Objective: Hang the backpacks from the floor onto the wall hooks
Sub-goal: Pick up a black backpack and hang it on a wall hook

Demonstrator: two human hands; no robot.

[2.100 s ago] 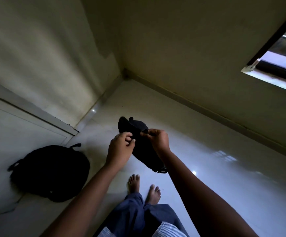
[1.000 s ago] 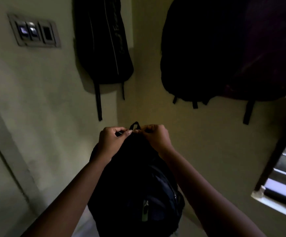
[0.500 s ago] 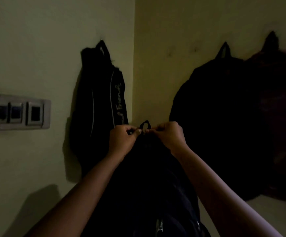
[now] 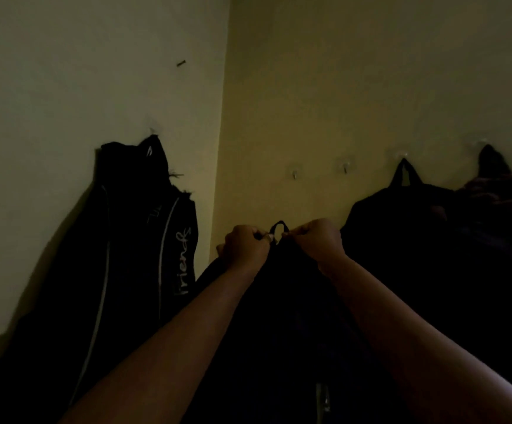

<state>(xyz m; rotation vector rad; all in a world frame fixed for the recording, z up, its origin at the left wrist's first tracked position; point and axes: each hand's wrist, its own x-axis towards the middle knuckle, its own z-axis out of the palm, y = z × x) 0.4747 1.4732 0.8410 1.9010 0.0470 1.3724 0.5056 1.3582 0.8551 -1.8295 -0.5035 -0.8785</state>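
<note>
Below the wall hooks (image 4: pixel 294 174) at twelve o'clock, left hand (image 4: pixel 245 245) and right hand (image 4: pixel 319 240) hold up a soft black backpack (image 4: pixel 279 319). Curled fingers (image 4: pixel 263 237) pinch its thin loop (image 4: pixel 279 224).

— What's there to see besides, from where you stand?
— Two plain walls meeting at a corner (image 4: pixel 224 117). The left wall (image 4: pixel 65 71) looks a pale greenish cream, and the right wall (image 4: pixel 371 71) is a warmer yellow.
— Anything on them?
— One short dark nail (image 4: pixel 181 63) sticking out of the left wall, high up near the corner and tilted. It could be a screw; I can't tell.
— And the light?
— Dim. Both walls darken toward the bottom.
</note>
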